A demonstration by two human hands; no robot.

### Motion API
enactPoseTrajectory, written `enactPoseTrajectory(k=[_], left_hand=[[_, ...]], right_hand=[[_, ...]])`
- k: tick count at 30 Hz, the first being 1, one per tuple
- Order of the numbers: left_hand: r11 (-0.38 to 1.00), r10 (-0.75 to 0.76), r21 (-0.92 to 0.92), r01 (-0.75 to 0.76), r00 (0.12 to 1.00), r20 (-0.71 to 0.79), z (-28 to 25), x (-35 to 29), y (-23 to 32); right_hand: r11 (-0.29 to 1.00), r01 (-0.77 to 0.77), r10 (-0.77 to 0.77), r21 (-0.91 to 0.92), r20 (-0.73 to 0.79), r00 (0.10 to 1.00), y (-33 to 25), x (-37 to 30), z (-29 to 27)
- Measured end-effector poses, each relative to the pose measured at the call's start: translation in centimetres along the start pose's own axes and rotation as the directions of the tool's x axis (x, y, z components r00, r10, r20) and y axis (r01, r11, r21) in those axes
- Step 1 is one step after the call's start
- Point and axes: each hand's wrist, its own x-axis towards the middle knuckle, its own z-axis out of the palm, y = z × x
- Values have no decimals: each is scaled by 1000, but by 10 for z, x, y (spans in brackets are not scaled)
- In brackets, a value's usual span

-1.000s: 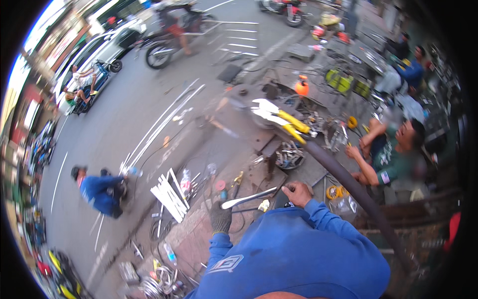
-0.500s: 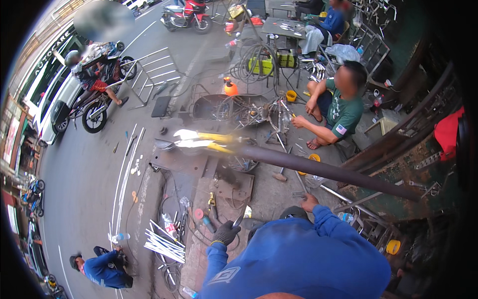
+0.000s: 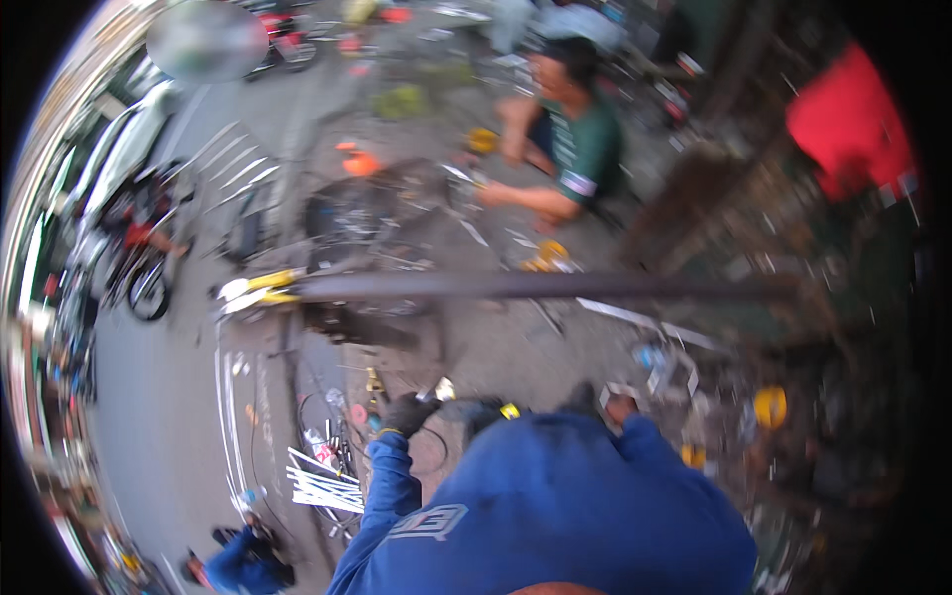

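My left hand (image 3: 407,415), in a dark glove with a yellow cuff edge, is in front of me at lower left centre. Its fingers are closed round a short pale piece, blurred by motion. My bare right hand (image 3: 622,408) is low at right centre, beside a thin angled metal piece (image 3: 619,391); the smear hides how its fingers lie. A yellow-handled tool (image 3: 373,383) lies just beyond my gloved hand. To its left, a pinkish-red disc (image 3: 358,413) and a bottle (image 3: 320,448) are on the ground.
A long dark post (image 3: 555,287) crosses ahead, with yellow and white pieces (image 3: 260,289) at its left end. A bundle of white rods (image 3: 325,490) lies at left. A co-worker in green (image 3: 585,149) sits beyond the post. Motorcycles stand on the road at left.
The whole view has swung to the right and blurred, so surroundings shift left. My left hand has moved a little left and up in the picture; my right hand stays in nearly the same spot.
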Motion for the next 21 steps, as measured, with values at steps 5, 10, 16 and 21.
enactPoseTrajectory(k=[5, 10, 16, 21], left_hand=[[955, -210, -233, 185, 974, -85, 75, -28, 36], [888, -459, -18, 459, 887, -46, 119, -96, 45], [805, -593, -38, 592, 805, -27, 111, -155, -1], [754, -653, -122, 646, 757, -24, 117, -176, -48]], right_hand=[[733, -360, 279, 577, 227, 933, 85, -29, -7], [663, -421, 417, 619, 162, 894, 160, -53, -19], [766, -294, 472, 572, -189, 861, 211, -10, -36], [856, -80, 363, 510, -484, 796, 190, 61, -147]])
